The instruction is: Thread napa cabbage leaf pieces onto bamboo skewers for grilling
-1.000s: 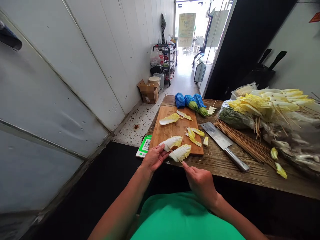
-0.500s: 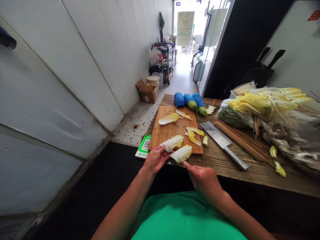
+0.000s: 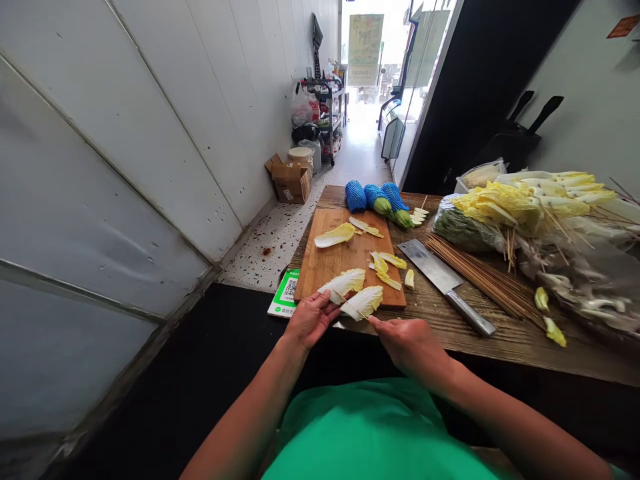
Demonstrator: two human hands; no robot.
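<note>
Two napa cabbage leaves sit on one thin wooden skewer at the near edge of the cutting board (image 3: 325, 257). My left hand (image 3: 311, 320) is closed on the base of the farther cabbage leaf (image 3: 347, 283). The nearer cabbage leaf (image 3: 364, 303) lies between my hands, with the skewer running through its white part. My right hand (image 3: 407, 340) pinches the skewer (image 3: 365, 317) at its right end. Farther up the board rest another whole cabbage leaf (image 3: 335, 235) and several torn leaf pieces (image 3: 384, 267).
Right of the board lie a cleaver (image 3: 445, 283) and a bundle of skewers (image 3: 485, 277). Skewered cabbage (image 3: 535, 197) is piled on bags at the right. Zucchini in blue foam nets (image 3: 377, 199) sit behind the board. A green QR-code card (image 3: 284, 297) pokes out at left.
The nearer leaf has shifted slightly up, and my right hand has moved a little with the skewer. My left hand keeps its hold. The whole view has drifted slightly.
</note>
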